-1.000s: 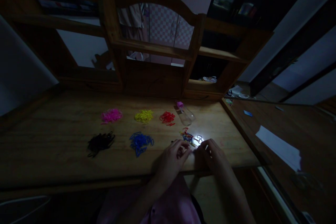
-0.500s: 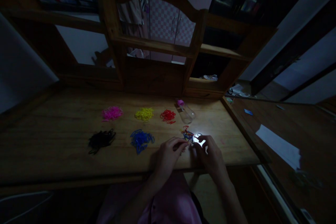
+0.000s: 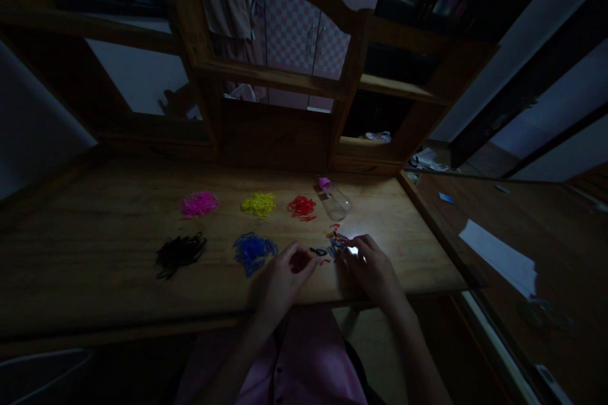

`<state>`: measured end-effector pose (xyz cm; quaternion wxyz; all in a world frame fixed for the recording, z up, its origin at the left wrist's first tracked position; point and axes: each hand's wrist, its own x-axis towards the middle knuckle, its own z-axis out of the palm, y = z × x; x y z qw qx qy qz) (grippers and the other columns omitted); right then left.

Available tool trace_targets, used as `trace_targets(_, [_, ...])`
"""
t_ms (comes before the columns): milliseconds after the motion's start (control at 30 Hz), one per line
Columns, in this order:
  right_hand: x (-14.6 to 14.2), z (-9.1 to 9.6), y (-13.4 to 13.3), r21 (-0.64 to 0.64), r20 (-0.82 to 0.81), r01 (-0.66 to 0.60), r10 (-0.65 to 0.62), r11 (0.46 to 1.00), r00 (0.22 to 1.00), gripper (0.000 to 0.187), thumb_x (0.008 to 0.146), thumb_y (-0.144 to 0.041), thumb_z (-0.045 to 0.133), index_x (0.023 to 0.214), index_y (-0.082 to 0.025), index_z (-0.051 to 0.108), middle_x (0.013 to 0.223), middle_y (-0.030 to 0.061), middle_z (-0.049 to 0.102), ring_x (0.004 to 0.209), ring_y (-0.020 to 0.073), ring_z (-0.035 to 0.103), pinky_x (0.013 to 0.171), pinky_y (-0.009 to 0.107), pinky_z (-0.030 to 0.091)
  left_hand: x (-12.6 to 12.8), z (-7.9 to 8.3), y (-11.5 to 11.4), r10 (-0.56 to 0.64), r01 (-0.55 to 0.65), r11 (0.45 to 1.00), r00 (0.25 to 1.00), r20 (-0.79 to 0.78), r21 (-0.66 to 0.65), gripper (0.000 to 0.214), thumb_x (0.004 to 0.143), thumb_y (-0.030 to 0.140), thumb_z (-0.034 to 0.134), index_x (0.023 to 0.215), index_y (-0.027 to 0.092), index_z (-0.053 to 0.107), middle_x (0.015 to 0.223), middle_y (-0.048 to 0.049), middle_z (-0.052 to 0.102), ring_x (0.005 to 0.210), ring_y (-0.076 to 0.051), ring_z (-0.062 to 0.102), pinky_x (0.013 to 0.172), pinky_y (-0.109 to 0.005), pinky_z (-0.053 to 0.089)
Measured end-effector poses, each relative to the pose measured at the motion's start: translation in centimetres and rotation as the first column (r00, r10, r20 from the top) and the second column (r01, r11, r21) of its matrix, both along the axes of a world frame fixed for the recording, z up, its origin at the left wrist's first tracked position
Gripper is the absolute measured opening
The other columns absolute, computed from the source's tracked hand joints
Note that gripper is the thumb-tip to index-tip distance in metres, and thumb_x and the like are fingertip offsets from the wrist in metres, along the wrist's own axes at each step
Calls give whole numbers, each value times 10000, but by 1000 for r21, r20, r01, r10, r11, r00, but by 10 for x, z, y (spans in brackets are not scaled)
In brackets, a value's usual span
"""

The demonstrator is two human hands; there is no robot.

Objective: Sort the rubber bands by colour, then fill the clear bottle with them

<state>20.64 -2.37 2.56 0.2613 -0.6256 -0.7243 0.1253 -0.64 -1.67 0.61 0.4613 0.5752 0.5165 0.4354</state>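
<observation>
Left hand — fingers curled, thumb drawn in toward the fingertips, just left of the mixed heap of small coloured bands. The dim light does not show whether anything is pinched there. Dark band: a single loop lying flat between the left fingertips and the mixed heap, near both. Right hand — palm down, fingers loosely spread, tips at the heap's near right edge beside a bright patch of light; its grip cannot be told either. Sorted lots, all on the wooden desk: blue pile left of the heap, black pile farther left, red pile behind and left of the heap, yellow pile and pink pile farther left again in that back row. Clear bottle with a pink cap, lying on its side just behind the heap. Handling note, as a judgement: the bands look light and tangle-prone, so lift one loop at a time with thumb and forefinger tips while the other hand pins the heap. Check dark colours in the lit patch, since blue and black read alike in this gloom.
</observation>
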Motion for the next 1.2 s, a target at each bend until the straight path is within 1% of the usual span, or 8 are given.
trace_targets(200, [-5,-6,12,-3,18,23,-23,1000,1000,82,896,-274,542,901,-237,615,986,28,619,769,166,632,680,275,466,-2,-2,4,-16,21,999,992,125,-44,165,770,331,655,796,177,601,790,-11,652,746,-151,640,701,-240,507])
trace_targets(333, [1,-8,11,7,-105,20,-19,1000,994,88,894,-273,539,893,-229,615,918,23,645,780,171,625,681,272,463,-3,-3,4,-34,45,997,985,169,-66,181,773,344,660,822,178,611,805,-17,657,751,-152,642,692,-238,512])
trace_targets(533, [16,-2,3,6,-243,138,-133,990,961,192,906,-370,519,930,-211,625,858,31,674,676,162,604,599,263,452,-5,-3,1,-61,76,994,980,190,-73,206,794,372,647,871,182,625,846,-22,673,773,-152,656,693,-229,520])
trace_targets(633, [21,1,4,68,-181,180,-166,981,969,211,895,-369,529,945,-200,645,910,56,671,666,164,591,623,280,461,-5,-3,0,-49,67,994,980,193,-87,246,813,397,621,947,190,634,880,-30,684,786,-163,666,686,-235,528])
trace_targets(800, [12,5,16,96,-80,100,-92,990,993,242,903,-333,522,1060,-211,661,1054,80,640,729,167,608,701,296,480,-5,-4,0,-64,83,993,978,200,-89,266,833,400,597,996,193,632,890,-35,695,797,-168,676,719,-257,543])
trace_targets(967, [-2,1,26,60,-18,84,-83,995,996,178,876,-252,530,863,-215,704,981,59,654,764,171,631,705,281,468,-6,-5,0,-64,86,992,972,225,-89,253,811,380,629,975,190,659,965,-53,711,870,-186,689,811,-291,548])
trace_targets(1100, [-2,3,26,87,-126,112,-101,990,987,183,881,-266,524,867,-207,697,941,54,676,717,162,617,683,278,459,-8,-5,1,-87,113,989,965,249,-92,216,821,348,615,958,194,679,982,-56,721,908,-192,687,845,-301,541])
trace_targets(1200, [2,8,23,76,-251,187,-162,979,954,218,881,-343,536,916,-201,699,885,52,700,669,165,618,614,270,456,-9,-3,1,-92,119,988,964,248,-97,215,826,347,610,952,189,685,997,-58,722,918,-190,686,851,-296,534])
